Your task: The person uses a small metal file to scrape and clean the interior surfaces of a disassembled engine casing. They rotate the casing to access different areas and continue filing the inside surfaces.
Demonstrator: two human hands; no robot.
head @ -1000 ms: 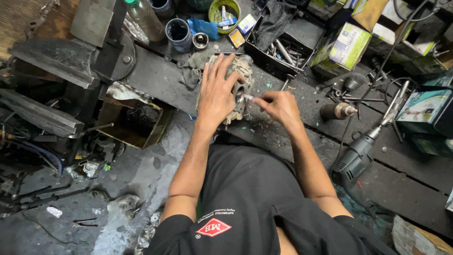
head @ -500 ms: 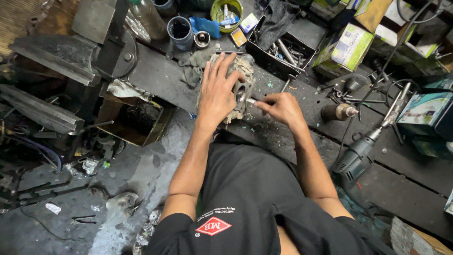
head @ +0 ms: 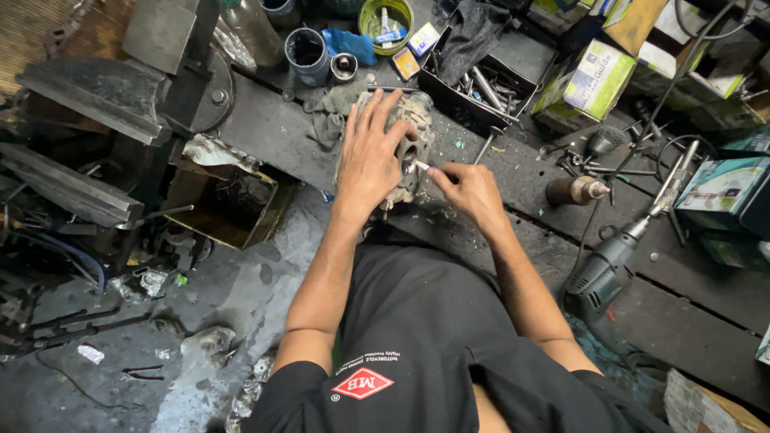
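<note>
- The engine part (head: 405, 152), a grimy metal casting, is parked on the bench (head: 273, 132), right in front of the tool tray (head: 481, 80).
- The left hand (head: 370, 156) is laid flat on top of it, fingers spread wide and nothing gripped, most likely so the casting is kept from shifting.
- The right hand (head: 473, 188) is pinched shut on a small pale stick (head: 420, 166), maybe a marker or scraper, hard to tell. Its tip is pressed to the part's right side.
- A rotary tool (head: 609, 261) is left lying well right of the part.
- A grey cup (head: 307, 54) is stood behind it, to the left.
</note>
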